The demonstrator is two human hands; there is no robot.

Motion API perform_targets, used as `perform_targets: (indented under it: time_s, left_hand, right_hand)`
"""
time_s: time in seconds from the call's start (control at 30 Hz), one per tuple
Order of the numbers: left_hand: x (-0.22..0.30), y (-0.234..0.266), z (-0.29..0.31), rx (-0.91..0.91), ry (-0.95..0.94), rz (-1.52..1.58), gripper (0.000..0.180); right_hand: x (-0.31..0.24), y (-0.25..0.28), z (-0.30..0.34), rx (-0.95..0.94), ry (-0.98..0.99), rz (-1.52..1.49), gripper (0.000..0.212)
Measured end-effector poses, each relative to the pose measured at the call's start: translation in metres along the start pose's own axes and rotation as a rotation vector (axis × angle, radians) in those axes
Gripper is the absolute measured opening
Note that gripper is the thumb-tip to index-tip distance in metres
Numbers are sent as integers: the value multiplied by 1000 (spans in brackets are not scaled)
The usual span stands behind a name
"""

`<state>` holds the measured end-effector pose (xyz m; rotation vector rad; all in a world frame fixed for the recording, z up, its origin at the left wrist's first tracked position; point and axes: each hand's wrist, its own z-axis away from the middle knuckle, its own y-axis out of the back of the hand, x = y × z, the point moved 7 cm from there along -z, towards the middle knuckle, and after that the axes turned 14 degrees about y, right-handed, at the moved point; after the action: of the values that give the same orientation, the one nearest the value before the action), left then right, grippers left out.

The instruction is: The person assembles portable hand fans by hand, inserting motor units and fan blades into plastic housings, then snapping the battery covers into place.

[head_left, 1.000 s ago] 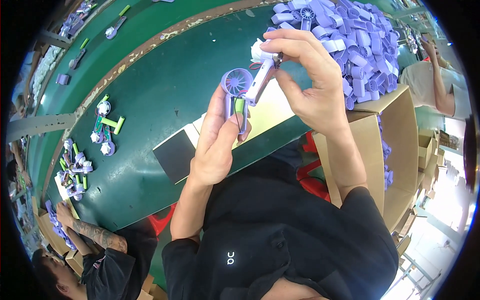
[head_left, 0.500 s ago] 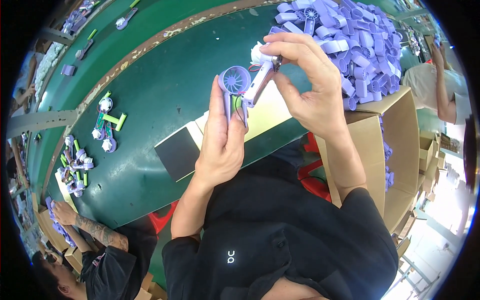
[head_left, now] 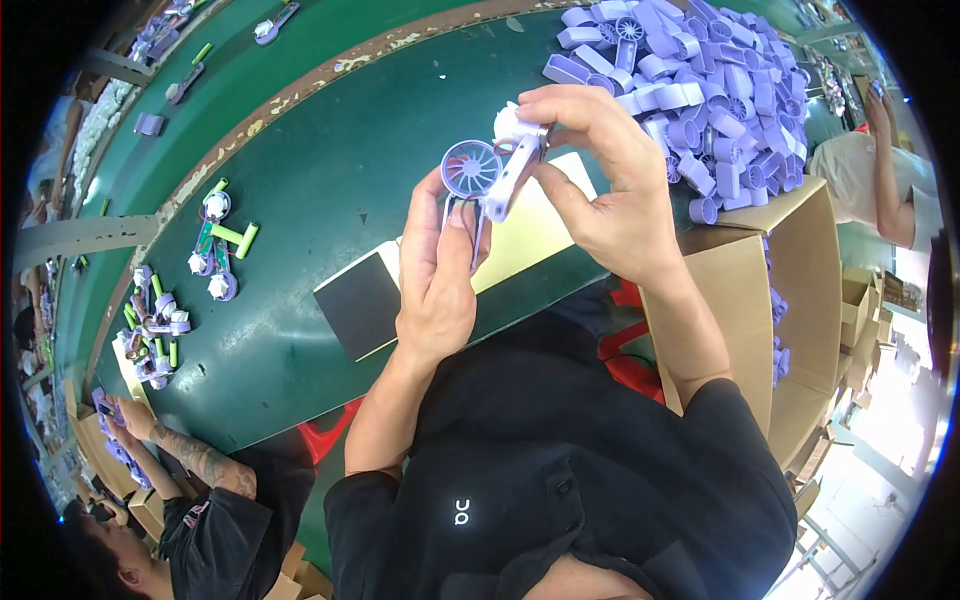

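My left hand [head_left: 438,270] is closed around the handle of a purple fan housing [head_left: 471,168], whose round spoked grille points up and away from me. In my right hand [head_left: 612,180] a second purple fan part [head_left: 515,175] is pinched near its head, with a white fan rotor [head_left: 508,122] on it. The lower end of this part meets the housing's handle at an angle, close by the grille. My left fingers and thumb hide most of the inside of the handle. Both hands are above the green table [head_left: 290,330].
Purple housings lie in a large pile [head_left: 715,100] at the far right, beside an open cardboard box [head_left: 800,300]. A yellow and black sheet [head_left: 365,305] lies beneath my hands. Wired fan parts with green cylinders [head_left: 235,240] rest at left, near a co-worker's hands [head_left: 133,420].
The right-hand part has moved slightly left and down, nearer the housing. The green cylinder seen inside the handle is now hidden. My left thumb lies further over the handle.
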<state>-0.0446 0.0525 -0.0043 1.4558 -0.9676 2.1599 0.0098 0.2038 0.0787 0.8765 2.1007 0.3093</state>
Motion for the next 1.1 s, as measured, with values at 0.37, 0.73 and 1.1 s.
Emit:
perform_targets:
  time_s: [0.37,0.73,1.1]
  left_hand:
    - [0,5,-4,-9,7,50,66]
    - [1,1,-4,-63,31,63,70]
    - [2,3,-1,-128,-14,41,63]
  right_hand:
    - [-3,12,-1,101,13,-157,47]
    - [-2,9,-8,96,26,-137,49]
    - [0,2,-8,39,39,-31,49]
